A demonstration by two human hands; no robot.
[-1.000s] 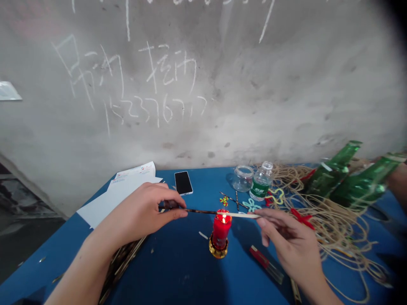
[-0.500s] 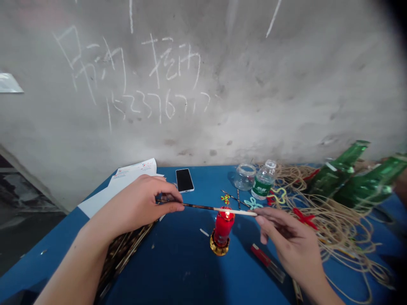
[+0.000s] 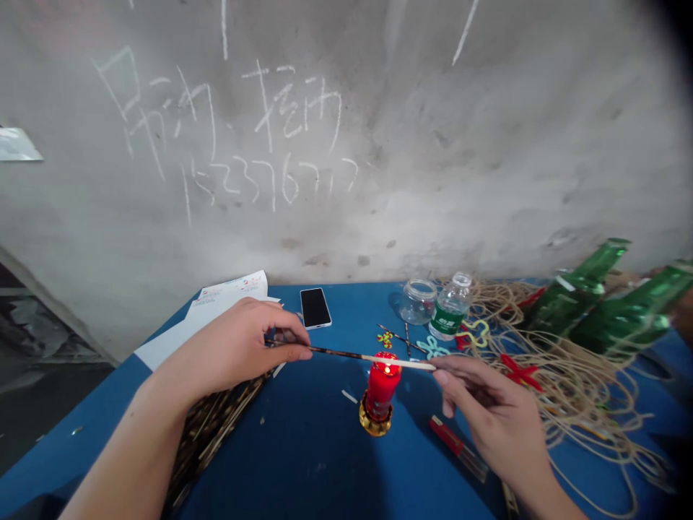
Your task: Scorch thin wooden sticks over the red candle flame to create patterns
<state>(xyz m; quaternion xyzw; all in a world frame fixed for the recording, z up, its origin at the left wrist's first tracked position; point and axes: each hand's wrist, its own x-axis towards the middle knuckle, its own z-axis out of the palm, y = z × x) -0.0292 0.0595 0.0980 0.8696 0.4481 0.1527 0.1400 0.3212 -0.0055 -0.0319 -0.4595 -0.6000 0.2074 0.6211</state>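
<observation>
A thin wooden stick point(image 3: 338, 353) spans the gap between my two hands, nearly level. Dark scorch bands mark its left part, while the right part is pale. My left hand point(image 3: 265, 339) pinches the scorched end between thumb and fingers. At the pale end, my right hand point(image 3: 481, 397) grips the tip with thumb and forefinger. Under the pale stretch stands a lit red candle point(image 3: 383, 386) on a gold base, its flame close to the stick. Below my left forearm lies a bundle of dark-banded sticks point(image 3: 216, 433), partly hidden.
Behind are a phone point(image 3: 315, 308), white papers point(image 3: 221, 296), a glass jar point(image 3: 416, 301) and a water bottle point(image 3: 449, 307). Twine point(image 3: 585, 419) and green bottles point(image 3: 574, 289) fill the right. A red cutter-like object point(image 3: 458, 446) lies near my right hand. A grey wall point(image 3: 346, 245) rises behind.
Both hands keep their hold on the stick, which stays over the candle almost unmoved. The whole view has shifted very slightly.
</observation>
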